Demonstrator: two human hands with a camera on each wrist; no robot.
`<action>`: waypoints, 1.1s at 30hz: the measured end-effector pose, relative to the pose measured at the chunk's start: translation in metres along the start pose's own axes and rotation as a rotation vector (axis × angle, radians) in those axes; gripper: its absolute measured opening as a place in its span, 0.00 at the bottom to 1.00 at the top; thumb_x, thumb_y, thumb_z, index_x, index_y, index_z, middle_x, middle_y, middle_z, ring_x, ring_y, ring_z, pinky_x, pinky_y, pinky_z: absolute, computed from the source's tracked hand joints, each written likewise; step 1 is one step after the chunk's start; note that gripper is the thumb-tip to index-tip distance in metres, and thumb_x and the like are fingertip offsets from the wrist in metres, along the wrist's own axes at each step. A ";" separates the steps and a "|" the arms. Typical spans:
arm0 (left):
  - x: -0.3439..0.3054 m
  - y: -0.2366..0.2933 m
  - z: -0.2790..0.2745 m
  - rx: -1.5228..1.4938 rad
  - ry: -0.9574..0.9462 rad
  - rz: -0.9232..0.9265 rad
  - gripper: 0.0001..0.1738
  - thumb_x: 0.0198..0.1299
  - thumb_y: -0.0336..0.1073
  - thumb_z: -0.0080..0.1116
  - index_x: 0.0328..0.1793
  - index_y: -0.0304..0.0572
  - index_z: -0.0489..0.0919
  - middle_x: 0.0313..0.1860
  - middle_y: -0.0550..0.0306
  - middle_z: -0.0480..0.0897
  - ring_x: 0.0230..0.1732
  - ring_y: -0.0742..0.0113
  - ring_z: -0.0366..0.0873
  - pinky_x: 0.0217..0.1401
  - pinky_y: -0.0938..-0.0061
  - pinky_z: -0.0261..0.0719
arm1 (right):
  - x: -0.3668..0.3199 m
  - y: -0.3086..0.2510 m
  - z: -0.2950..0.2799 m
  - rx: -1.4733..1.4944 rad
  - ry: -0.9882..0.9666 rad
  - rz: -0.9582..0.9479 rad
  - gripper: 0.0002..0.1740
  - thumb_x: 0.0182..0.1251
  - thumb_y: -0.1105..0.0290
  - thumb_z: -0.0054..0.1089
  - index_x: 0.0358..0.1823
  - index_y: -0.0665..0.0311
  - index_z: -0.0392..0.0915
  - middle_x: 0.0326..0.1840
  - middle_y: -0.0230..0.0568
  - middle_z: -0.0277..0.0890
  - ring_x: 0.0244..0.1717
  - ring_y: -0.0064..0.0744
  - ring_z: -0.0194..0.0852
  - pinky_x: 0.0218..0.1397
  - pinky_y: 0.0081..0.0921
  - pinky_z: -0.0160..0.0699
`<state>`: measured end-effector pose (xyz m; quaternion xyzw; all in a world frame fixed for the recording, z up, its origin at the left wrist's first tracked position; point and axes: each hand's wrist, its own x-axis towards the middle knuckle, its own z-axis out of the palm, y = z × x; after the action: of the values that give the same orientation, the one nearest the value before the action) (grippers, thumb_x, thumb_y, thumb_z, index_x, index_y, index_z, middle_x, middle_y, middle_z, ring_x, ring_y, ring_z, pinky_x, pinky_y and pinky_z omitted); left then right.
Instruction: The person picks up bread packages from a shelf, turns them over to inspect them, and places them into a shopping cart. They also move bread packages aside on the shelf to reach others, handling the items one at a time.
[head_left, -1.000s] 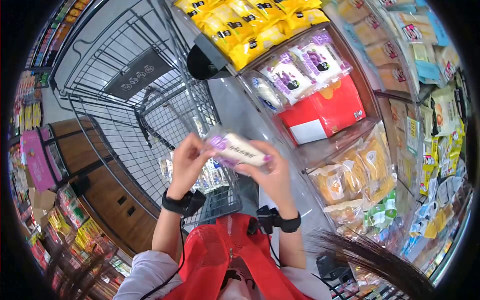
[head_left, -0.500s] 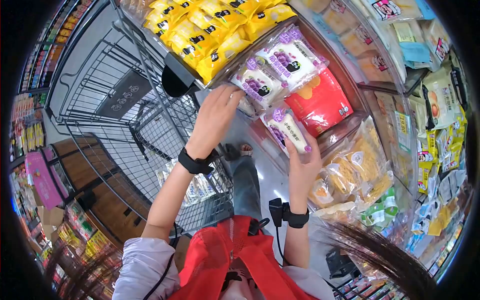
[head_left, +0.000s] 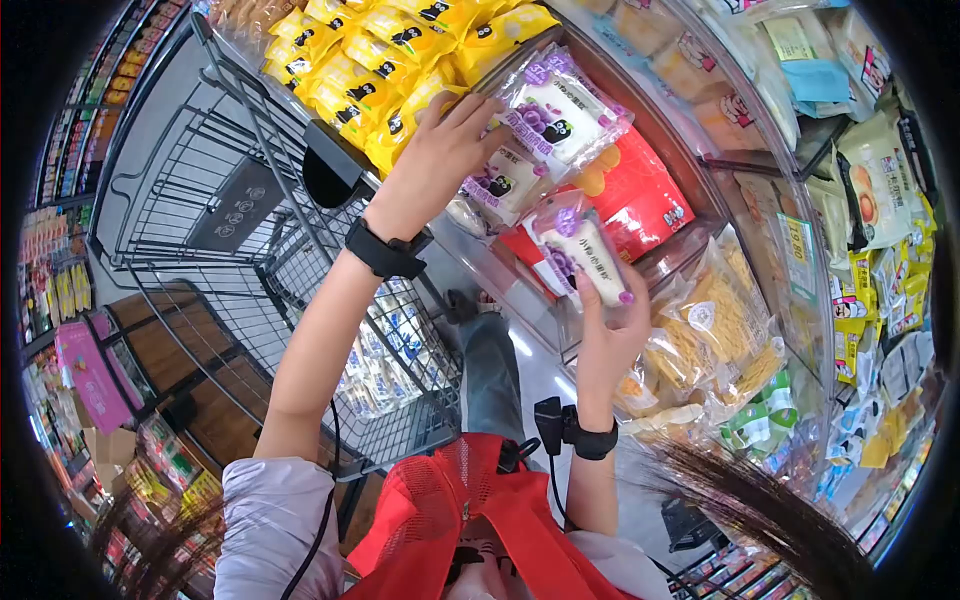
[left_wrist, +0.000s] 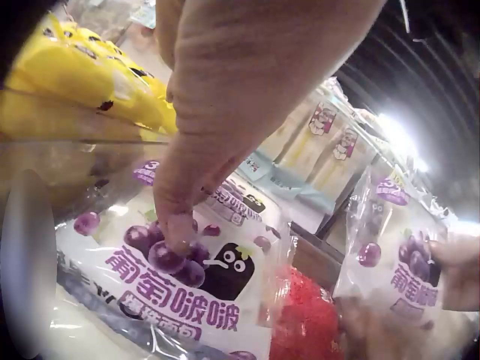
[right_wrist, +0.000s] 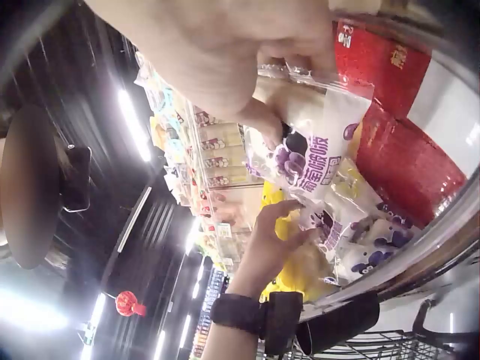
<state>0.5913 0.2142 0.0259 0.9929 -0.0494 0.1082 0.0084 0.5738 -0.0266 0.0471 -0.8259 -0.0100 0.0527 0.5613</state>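
Note:
In the head view my right hand [head_left: 612, 350] pinches a clear pack with purple grape print [head_left: 588, 258], held over the display bin's near side. Its thumb lies across the pack's front. My left hand [head_left: 425, 165] reaches into the bin, fingers extended over the grape-print packs [head_left: 560, 115]. The left wrist view shows a fingertip of this hand [left_wrist: 180, 180] touching the printed front of a pack [left_wrist: 165, 277]; its other fingers are hidden. A red box [head_left: 635, 205] lies beside these packs. In the right wrist view the held pack [right_wrist: 311, 135] hangs beneath my right hand [right_wrist: 225, 60].
Yellow packets [head_left: 370, 60] fill the bin's far left part. Bagged golden snacks [head_left: 715, 315] lie at the near right. A wire shopping cart [head_left: 240, 205] holding white-and-blue packs [head_left: 395, 350] stands left. Shelves of bagged goods [head_left: 885, 190] line the right.
My left hand let go of the pack and moved up over the bin's packs, while my right hand carried the pack rightward to the bin. The view has shifted a little.

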 end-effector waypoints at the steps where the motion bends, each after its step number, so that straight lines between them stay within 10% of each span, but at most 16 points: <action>1: 0.002 0.001 0.000 -0.002 -0.002 0.002 0.21 0.51 0.35 0.59 0.54 0.48 0.77 0.59 0.58 0.70 0.63 0.60 0.65 0.67 0.62 0.58 | 0.003 0.000 -0.001 0.041 0.024 0.017 0.19 0.58 0.69 0.66 0.49 0.69 0.74 0.46 0.41 0.76 0.49 0.29 0.71 0.56 0.27 0.66; 19: 0.041 0.007 0.010 0.030 -0.069 -0.097 0.29 0.50 0.31 0.55 0.63 0.45 0.70 0.73 0.64 0.61 0.74 0.69 0.55 0.77 0.57 0.43 | 0.033 -0.009 -0.008 0.157 0.134 0.008 0.19 0.56 0.70 0.69 0.47 0.70 0.75 0.44 0.42 0.77 0.46 0.28 0.73 0.52 0.26 0.69; 26: 0.070 0.008 0.012 -0.041 -0.015 0.390 0.47 0.42 0.33 0.63 0.73 0.69 0.60 0.75 0.71 0.57 0.75 0.69 0.53 0.78 0.55 0.46 | 0.028 -0.004 -0.007 0.168 0.105 0.025 0.20 0.57 0.70 0.68 0.48 0.71 0.74 0.44 0.43 0.77 0.46 0.27 0.74 0.51 0.25 0.71; 33: 0.069 -0.008 0.030 0.171 0.027 0.165 0.47 0.46 0.36 0.60 0.75 0.66 0.56 0.75 0.72 0.57 0.76 0.69 0.51 0.76 0.49 0.44 | 0.024 -0.008 -0.010 0.211 0.102 0.091 0.20 0.57 0.72 0.68 0.49 0.70 0.74 0.45 0.42 0.77 0.46 0.26 0.75 0.50 0.22 0.71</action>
<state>0.6658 0.2151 0.0116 0.9810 -0.1214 0.1256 -0.0849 0.5991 -0.0310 0.0559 -0.7634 0.0615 0.0367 0.6419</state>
